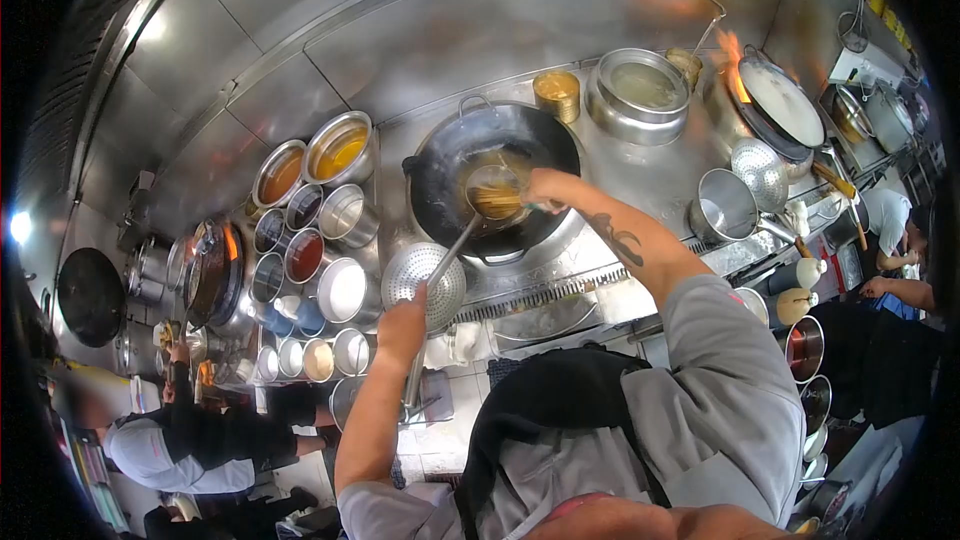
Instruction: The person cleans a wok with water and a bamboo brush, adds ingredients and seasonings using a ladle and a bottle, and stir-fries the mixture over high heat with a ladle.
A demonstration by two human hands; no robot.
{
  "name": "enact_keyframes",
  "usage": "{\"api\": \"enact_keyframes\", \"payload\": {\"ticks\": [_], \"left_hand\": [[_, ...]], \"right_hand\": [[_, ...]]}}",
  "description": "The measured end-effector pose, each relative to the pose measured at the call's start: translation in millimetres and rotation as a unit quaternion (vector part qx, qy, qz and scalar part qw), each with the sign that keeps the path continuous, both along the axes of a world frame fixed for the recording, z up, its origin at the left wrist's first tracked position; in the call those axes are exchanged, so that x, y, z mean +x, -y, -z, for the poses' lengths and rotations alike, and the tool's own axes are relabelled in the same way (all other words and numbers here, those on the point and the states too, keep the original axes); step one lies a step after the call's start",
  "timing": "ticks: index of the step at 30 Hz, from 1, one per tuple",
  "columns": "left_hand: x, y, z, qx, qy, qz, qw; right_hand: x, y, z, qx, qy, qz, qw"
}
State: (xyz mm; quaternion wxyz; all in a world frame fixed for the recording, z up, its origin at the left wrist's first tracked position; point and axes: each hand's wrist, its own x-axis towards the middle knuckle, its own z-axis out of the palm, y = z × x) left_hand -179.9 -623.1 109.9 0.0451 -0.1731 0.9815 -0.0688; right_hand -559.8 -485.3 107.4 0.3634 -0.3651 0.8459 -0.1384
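My left hand [403, 327] is wrapped round the long handle of a metal ladle [494, 180], whose bowl is over the black wok [435, 170]. Yellowish-brown food [496, 202] lies in the ladle's bowl. My right hand [550, 190] reaches over the wok, closed beside the bowl and the food; what it grips is too small to make out. Below the wok, a perforated strainer [418, 275] lies next to the ladle handle.
Sauce pots [340, 148] and seasoning containers [305, 256] stand left. A large pot [640, 95] and a tin [556, 95] stand behind. Flames [737, 70] rise beside another wok [785, 105] at right. Co-workers [180, 450] are at the left and right edges.
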Motion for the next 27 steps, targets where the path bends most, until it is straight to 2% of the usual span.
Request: {"api": "enact_keyframes", "payload": {"ticks": [2,7,8,11,12,15,16,19,21,23,25,26,27], "left_hand": [[1,-9,-8,-0.02,0.011,-0.008,1.0],[-3,-8,-4,-0.042,0.008,-0.019,0.999],[-3,-10,-3,-0.042,0.006,-0.02,0.999],[-8,-11,-11,-0.013,0.032,-0.062,0.997],[-8,-9,-10,-0.026,0.025,-0.056,0.998],[-8,-7,-10,-0.053,0.011,-0.04,0.998],[-11,-9,-17,-0.055,0.009,-0.038,0.998],[-9,-4,-26,-0.081,0.023,-0.029,0.996],[-9,1,-34,-0.103,0.024,-0.017,0.994],[-15,1,-41,-0.118,0.013,0.008,0.993],[-20,7,-40,-0.137,0.0,0.034,0.99],[-20,11,-39,-0.146,-0.006,0.045,0.988],[-19,14,-42,-0.144,0.005,0.045,0.989]], "right_hand": [[2,-8,14,-0.019,0.013,0.023,0.999],[-1,5,-9,-0.027,-0.041,0.004,0.999],[4,8,-5,-0.013,0.005,0.041,0.999],[3,-1,-8,-0.024,-0.025,0.018,0.999],[-4,12,-17,0.076,-0.044,-0.004,0.996],[-1,4,-16,-0.08,-0.012,0.001,0.997],[9,5,-9,-0.087,0.06,0.064,0.992],[4,-10,-3,-0.034,0.043,0.017,0.998],[7,-5,-13,-0.023,-0.027,-0.012,0.999],[21,-12,-51,-0.009,-0.098,-0.037,0.994],[52,-35,-82,-0.176,-0.124,-0.063,0.975],[47,-36,-68,-0.217,-0.139,-0.101,0.961],[44,-35,-61,-0.208,-0.15,-0.113,0.96]]}}
